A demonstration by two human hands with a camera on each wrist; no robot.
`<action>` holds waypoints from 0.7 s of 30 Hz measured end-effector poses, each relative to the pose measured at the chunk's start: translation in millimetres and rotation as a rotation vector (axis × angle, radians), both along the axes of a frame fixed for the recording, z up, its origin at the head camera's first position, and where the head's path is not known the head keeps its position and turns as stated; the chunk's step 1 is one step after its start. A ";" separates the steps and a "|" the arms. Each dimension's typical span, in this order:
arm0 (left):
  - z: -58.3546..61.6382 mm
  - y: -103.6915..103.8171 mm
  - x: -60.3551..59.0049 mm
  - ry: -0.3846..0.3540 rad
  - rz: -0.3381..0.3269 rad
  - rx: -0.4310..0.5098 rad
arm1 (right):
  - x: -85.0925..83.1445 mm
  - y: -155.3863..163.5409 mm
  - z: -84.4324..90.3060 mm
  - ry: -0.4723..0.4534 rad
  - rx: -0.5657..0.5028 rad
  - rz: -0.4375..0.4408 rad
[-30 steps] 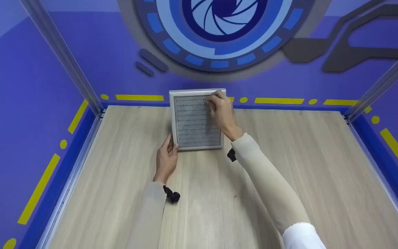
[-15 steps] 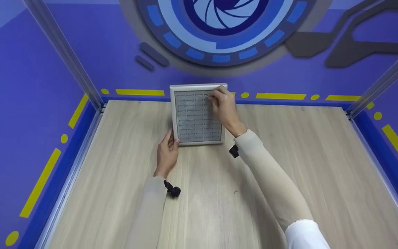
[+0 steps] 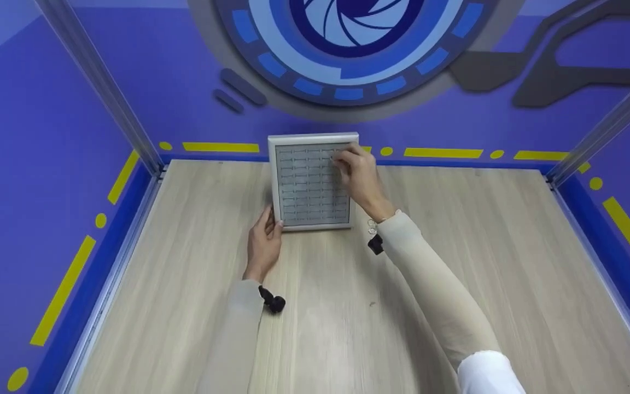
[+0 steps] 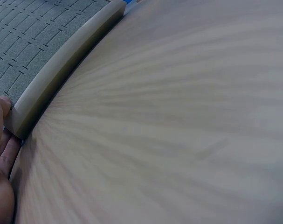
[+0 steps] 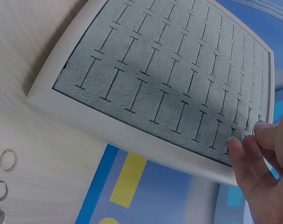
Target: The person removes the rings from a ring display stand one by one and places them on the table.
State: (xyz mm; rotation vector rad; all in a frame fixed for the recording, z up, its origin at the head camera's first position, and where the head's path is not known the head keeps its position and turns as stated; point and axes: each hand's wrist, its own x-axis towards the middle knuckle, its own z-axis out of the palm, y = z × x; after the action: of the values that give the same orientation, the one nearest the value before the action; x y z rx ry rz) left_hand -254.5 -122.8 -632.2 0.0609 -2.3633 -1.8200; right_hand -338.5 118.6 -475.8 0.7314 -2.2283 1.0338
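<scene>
A ring display tray (image 3: 308,189) with a pale frame and grey slotted foam stands tilted back near the rear wall. My left hand (image 3: 263,251) holds its lower left corner, thumb on the frame's front and fingers behind; in the left wrist view the thumb (image 4: 4,105) overlaps the frame's corner. Up at the tray's right side, my right hand (image 3: 360,172) pinches a small ring (image 5: 254,132) between thumb and fingertips, close against the foam at the upper right slots. Most of this ring is hidden by the fingers.
Several loose rings (image 5: 8,160) lie on the wooden table (image 3: 315,328), just right of the tray and below my right wrist. A blue-purple wall (image 3: 184,109) rises close behind the tray. Metal posts (image 3: 123,115) stand at the corners.
My right hand has moved slightly down and right along the foam. Loose rings now show beside the right cuff. The left hand keeps its hold on the tray.
</scene>
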 end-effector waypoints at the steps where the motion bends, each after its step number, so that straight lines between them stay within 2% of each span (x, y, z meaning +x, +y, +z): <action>1: 0.1 0.2 0.2 0.000 0.004 0.001 | 0.1 0.8 -0.7 0.004 0.000 0.001; 21: -0.3 0.2 0.1 -0.002 0.000 0.028 | 21.0 31.0 -12.2 -0.012 0.048 -0.002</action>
State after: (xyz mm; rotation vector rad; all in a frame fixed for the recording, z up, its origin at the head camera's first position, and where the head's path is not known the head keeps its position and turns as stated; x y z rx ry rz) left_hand -254.4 -122.6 -632.5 0.0669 -2.3398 -1.8534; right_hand -317.5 149.5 -488.0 0.7452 -2.2709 0.9897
